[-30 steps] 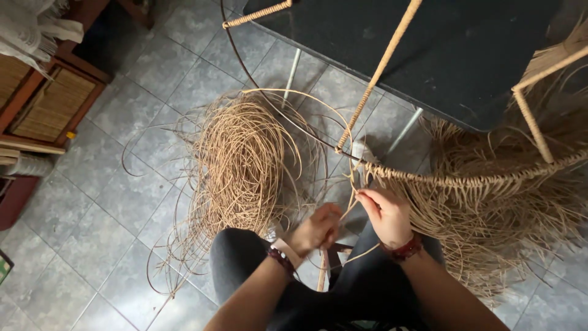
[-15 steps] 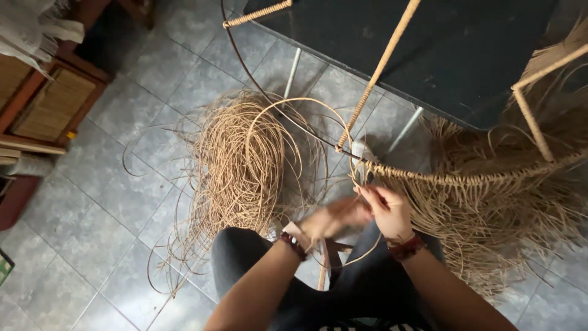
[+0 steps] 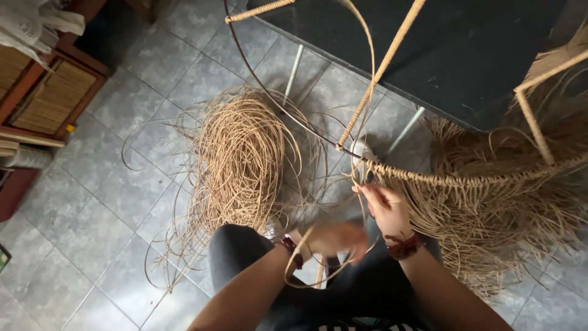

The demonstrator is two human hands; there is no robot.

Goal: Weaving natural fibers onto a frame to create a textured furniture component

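**At the frame's wrapped rim, two hands work a rattan strand**

Low over the person's dark-trousered lap, the right hand point(image 3: 387, 208) is closed around thin strands just under the wrapped rim point(image 3: 465, 179) of a metal frame point(image 3: 263, 79), its fingers pinched together on the fibre. The left hand point(image 3: 334, 238) sits just beside it, lower and blurred; it seems curled around a loose rattan strand point(image 3: 300, 270), though how firmly it grips cannot be told. That strand is pale tan, flat and narrow, and it bows out in an open loop below the wrists before running up toward the rim.

The rim itself is bound in tight, even turns of the same straw-coloured fibre, and a thick shaggy fringe point(image 3: 508, 227) of cut ends hangs from it to the person's right. A wrapped strut point(image 3: 380, 73) rises slanting from the rim toward a black table top point(image 3: 465, 55).

On the grey tiled floor point(image 3: 104, 202), to the left of the knees, lies a big loose coil of rattan point(image 3: 239, 165), stray ends curling out around it. A wooden cabinet with woven door panels point(image 3: 49, 98) stands at the far left.
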